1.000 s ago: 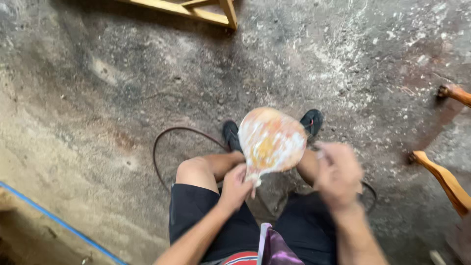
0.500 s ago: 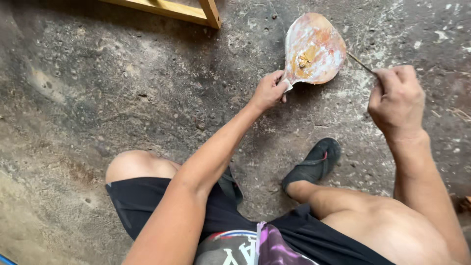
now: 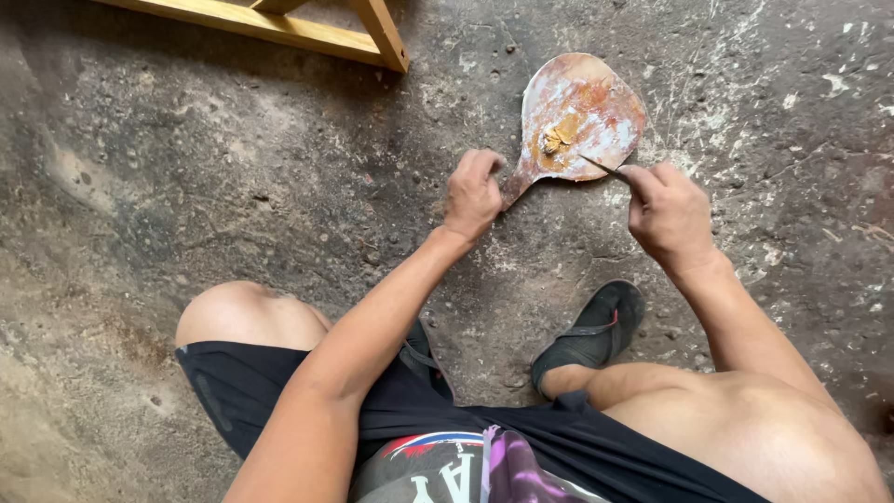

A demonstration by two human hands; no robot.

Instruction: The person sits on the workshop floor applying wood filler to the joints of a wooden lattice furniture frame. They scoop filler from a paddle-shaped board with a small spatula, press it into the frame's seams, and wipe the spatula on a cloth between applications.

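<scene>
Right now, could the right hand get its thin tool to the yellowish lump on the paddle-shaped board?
Probably yes. The right hand holds a thin tool whose tip already lies on the board, near the lump. Nothing lies between them, and the left hand holds the handle, off to the side.

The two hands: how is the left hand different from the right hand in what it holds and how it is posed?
The left hand is closed in a fist around the handle of the paddle-shaped board; the right hand pinches a thin tool between its fingertips. The left hand sits at the board's narrow end, the right hand beside its wide part, the tool tip reaching onto it. Both are bare and low over the concrete floor.
</scene>
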